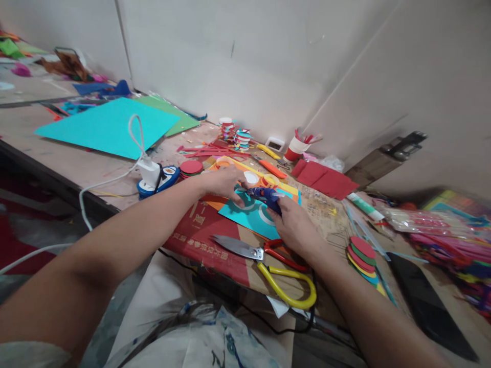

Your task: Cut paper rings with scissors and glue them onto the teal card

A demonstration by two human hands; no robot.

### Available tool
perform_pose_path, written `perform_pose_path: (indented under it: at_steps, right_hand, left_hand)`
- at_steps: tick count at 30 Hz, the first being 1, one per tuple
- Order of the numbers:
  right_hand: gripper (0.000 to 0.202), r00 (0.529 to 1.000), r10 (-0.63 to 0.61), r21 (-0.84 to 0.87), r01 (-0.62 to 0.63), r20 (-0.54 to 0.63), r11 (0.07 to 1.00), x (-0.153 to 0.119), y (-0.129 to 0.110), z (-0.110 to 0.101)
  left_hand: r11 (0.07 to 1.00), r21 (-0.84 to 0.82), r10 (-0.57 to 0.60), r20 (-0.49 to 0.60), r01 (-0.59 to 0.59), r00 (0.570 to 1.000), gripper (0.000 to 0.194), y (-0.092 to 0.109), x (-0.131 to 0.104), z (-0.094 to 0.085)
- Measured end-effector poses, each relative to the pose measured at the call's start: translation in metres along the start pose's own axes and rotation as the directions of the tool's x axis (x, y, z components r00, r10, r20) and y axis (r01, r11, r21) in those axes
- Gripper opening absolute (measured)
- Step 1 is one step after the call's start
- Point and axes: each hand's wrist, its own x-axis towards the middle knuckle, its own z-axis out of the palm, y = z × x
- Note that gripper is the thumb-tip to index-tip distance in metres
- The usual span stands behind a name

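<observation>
My right hand (297,222) grips a dark blue glue gun (266,197), its nozzle pointing left over a turquoise paper sheet (249,217). Close to that nozzle, my left hand (226,183) reaches over the papers with thumb and fingers apart; blur hides exactly what its fingertips touch. Pale ring shapes show on the turquoise sheet. Beneath and behind it lie orange and yellow sheets with a white disc (251,177) and a yellow ring (270,181). Open scissors (245,249) with red and yellow handles rest on the red printed cardboard (192,230), nearest my right forearm.
A blue power strip (169,176) with a white plug stands left. Stacked paper discs (361,253) and a black phone (425,301) lie right. Behind are an orange cutter (273,169), red paper (324,179) and a cup (296,149). A black cord hangs along the front edge.
</observation>
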Motion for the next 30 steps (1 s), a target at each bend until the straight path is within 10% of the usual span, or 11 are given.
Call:
perform_pose_path:
  at_steps: [30]
  right_hand:
    - [0.024, 1.0, -0.003, -0.044, 0.004, 0.007, 0.999, -0.0004, -0.0018, -0.0025]
  left_hand:
    - [0.999, -0.03, -0.032, 0.016, 0.033, 0.999, 0.051, -0.0001, -0.0008, -0.0005]
